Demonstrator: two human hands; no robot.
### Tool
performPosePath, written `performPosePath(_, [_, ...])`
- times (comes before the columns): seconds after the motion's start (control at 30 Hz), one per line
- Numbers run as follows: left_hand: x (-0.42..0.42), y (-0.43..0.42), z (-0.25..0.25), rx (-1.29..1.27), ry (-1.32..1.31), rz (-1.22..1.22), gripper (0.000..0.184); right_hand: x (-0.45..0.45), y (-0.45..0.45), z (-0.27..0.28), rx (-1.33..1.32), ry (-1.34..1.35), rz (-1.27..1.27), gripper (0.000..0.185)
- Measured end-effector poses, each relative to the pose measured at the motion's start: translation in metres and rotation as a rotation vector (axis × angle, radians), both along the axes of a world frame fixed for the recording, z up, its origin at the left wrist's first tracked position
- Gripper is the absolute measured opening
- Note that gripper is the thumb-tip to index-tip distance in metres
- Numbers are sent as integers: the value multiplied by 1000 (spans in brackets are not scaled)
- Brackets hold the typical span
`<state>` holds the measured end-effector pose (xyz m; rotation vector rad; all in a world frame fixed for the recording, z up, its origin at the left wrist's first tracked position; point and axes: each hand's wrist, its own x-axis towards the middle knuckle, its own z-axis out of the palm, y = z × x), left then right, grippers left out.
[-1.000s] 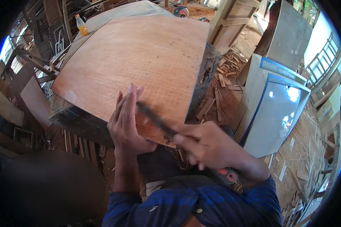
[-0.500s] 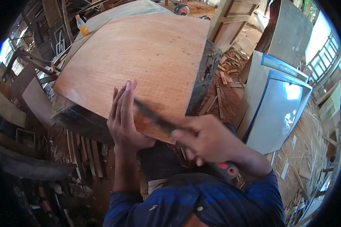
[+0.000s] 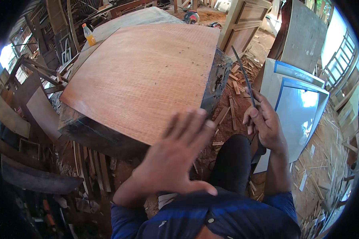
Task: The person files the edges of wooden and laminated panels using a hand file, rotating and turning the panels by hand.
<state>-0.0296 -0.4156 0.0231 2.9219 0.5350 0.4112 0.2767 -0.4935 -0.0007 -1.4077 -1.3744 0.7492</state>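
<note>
A wide reddish-brown wooden panel (image 3: pixel 139 75) lies on the workbench, with several small dark marks toward its right side. My left hand (image 3: pixel 173 153) is spread open, palm down and a little blurred, in front of the panel's near right corner, which it hides. I cannot tell whether it touches the wood. To the right of the panel, my right hand (image 3: pixel 265 121) is closed around a long dark file (image 3: pixel 243 71). The file points up and away, its narrow edge toward me; its handle is mostly hidden by the hand.
Beneath the panel stands a dark, worn workbench (image 3: pixel 107 135). A bottle of orange liquid (image 3: pixel 88 35) is at the far left. White boards with blue edges (image 3: pixel 299 107) lean at the right. Wood offcuts (image 3: pixel 235 85) litter the floor, and a circular power tool (image 3: pixel 191 17) sits far back.
My right hand has swung the file away from the panel's near edge, up and to the right. My left hand has moved right and turned from upright to palm down with spread fingers.
</note>
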Motion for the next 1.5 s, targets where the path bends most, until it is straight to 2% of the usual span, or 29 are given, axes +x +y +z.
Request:
performPosePath(0.03, [5, -2, 2, -40, 15, -90, 139, -3, 3, -2, 14, -12, -17, 63])
performPosePath(0.13, [8, -3, -2, -88, -3, -179, 138, -2, 6, -2, 102, -329, -67, 56])
performPosePath(0.23, [-18, 11, -3, -273, -191, -389, 133, -2, 4, 8, 245, -517, -12, 54])
performPosePath(0.33, [-54, 16, -10, -99, -416, 35, 115, -2, -10, 28, 141, -664, 161, 62])
performPosePath(0.4, [-48, 20, -15, 191, -442, 298, 107, -9, -19, 30, 87, -742, 340, 72])
performPosePath(0.47, [-47, 32, -31, 380, -444, 424, 100, -18, -27, 38, 33, -819, 434, 78])
performPosePath(0.53, [-58, 51, -61, 462, -424, 425, 94, -27, -31, 50, -25, -894, 454, 80])
performPosePath(0.57, [-58, 52, -70, 293, -563, 357, 85, -29, -27, 48, -30, -904, 459, 80])
performPosePath(0.63, [-58, 59, -85, 295, -656, 325, 88, -29, -10, 42, -41, -923, 459, 81])
performPosePath(0.77, [-44, 56, -88, 307, -837, 333, 96, -37, 48, 27, 190, -913, 342, 78])
performPosePath(0.87, [-44, 55, -86, 274, -812, 389, 103, -23, 38, 32, 137, -852, 451, 76])
performPosePath(0.97, [-50, 61, -87, 286, -775, 329, 106, -4, 10, 48, -95, -868, 501, 75])
performPosePath(1.07, [-45, 60, -96, 275, -830, 348, 108, -23, 48, 36, 46, -835, 457, 75])
performPosePath(1.17, [-43, 57, -92, 273, -830, 373, 109, -34, 61, 42, 46, -910, 469, 75])
performPosePath(1.27, [-47, 61, -93, 242, -845, 350, 110, -9, 44, 47, 0, -803, 574, 72])
performPosePath(1.37, [-50, 64, -93, 241, -836, 297, 113, 6, 38, 49, -92, -796, 544, 76])
performPosePath(1.47, [-49, 63, -97, 243, -825, 320, 119, -23, 82, 35, 63, -742, 548, 62])
performPosePath(1.5, [-47, 64, -98, 249, -830, 327, 120, -36, 86, 41, 35, -874, 440, 59])
